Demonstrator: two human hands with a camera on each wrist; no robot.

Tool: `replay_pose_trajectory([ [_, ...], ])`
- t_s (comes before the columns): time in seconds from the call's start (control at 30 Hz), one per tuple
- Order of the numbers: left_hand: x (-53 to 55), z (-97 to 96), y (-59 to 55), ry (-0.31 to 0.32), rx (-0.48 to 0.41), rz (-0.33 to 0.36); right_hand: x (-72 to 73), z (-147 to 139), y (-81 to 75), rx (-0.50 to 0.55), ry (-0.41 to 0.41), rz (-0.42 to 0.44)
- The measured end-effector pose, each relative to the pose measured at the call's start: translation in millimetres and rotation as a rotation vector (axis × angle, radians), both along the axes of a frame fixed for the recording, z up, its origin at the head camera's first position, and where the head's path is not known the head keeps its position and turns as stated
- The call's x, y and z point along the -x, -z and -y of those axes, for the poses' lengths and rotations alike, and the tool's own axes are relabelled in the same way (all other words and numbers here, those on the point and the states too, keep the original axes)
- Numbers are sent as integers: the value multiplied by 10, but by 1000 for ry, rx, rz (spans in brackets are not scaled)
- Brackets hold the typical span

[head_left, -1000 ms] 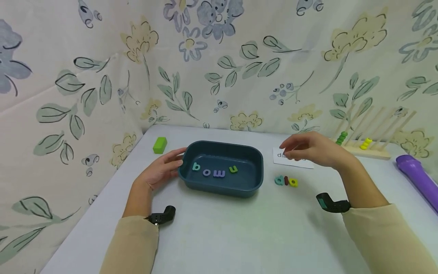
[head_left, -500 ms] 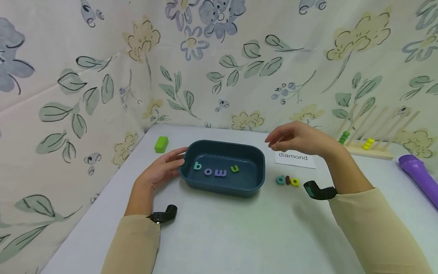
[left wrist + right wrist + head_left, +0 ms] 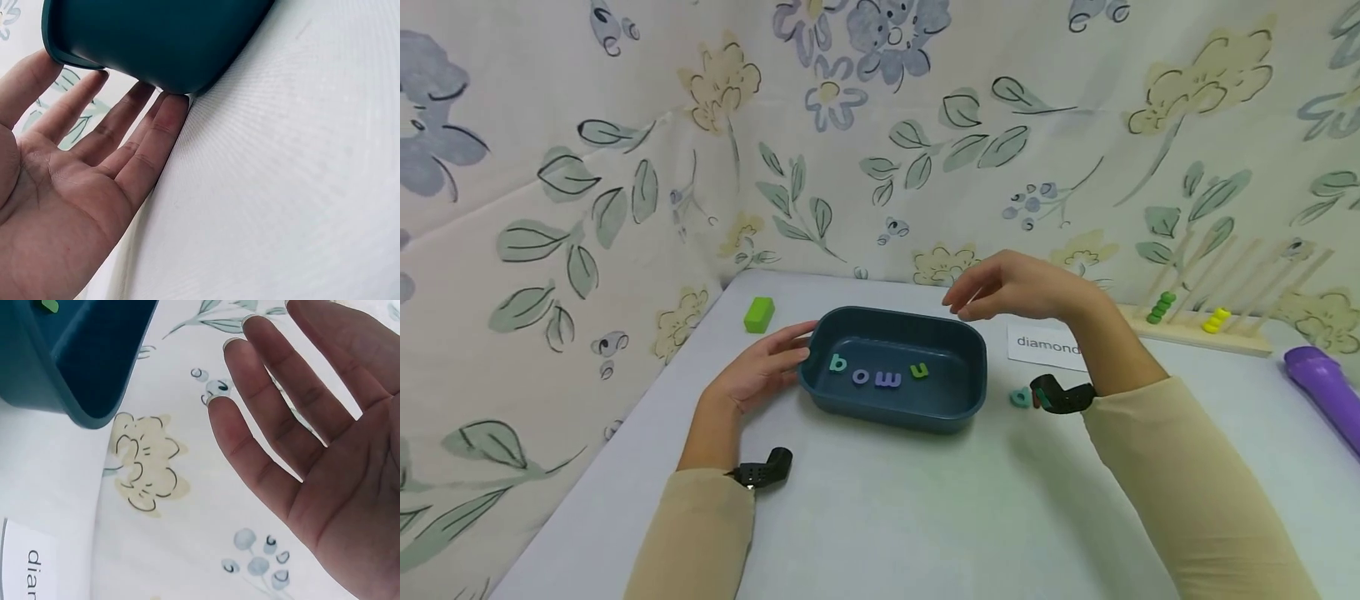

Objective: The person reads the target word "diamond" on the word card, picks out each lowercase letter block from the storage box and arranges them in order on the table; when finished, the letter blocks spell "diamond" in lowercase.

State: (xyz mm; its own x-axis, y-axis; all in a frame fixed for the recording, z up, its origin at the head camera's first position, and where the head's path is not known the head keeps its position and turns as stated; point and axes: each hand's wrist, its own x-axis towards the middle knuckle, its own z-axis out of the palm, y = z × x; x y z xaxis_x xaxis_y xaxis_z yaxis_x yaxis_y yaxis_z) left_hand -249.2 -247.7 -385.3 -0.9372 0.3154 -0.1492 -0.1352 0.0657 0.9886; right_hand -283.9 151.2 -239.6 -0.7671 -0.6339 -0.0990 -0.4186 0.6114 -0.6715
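A dark teal tray [image 3: 880,414] lies on the white table. My left hand [image 3: 758,372] touches its left end, fingers extended against the wall, as the left wrist view shows the hand [image 3: 94,169] from the palm side. Inside the tray are letter pieces: a mint b [image 3: 838,363], a purple o [image 3: 861,377], a purple m-like letter [image 3: 888,379] and a green n-like letter [image 3: 919,370]. Above the tray's far right corner hovers my right hand [image 3: 1018,287], holding nothing, fingers loosely extended. Right of the tray lies a teal letter [image 3: 1020,397] beside a mostly hidden red one [image 3: 1036,400].
A card reading "diamond" [image 3: 1037,343] lies behind the letters, partly covered by the right forearm. At the back left stands a green block [image 3: 759,315]. A wooden bead rack [image 3: 1206,329] and a purple cylindrical object [image 3: 1326,392] occupy the right side. Floral cloth [image 3: 850,192] hangs behind.
My right hand has moved left from over the card toward the tray's far right corner. Its wrist now hides the yellow letter. The left hand stays at the tray.
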Motion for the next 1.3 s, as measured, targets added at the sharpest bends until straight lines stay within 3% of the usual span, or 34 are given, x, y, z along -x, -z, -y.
replay_pose_trajectory([
  [0.73, 14, 4, 12, 9, -25, 3, 307, 599, 208, -49, -100, 100],
  [1.3, 9, 14, 3, 6, -14, 0, 405, 843, 485, -33, -148, 191],
])
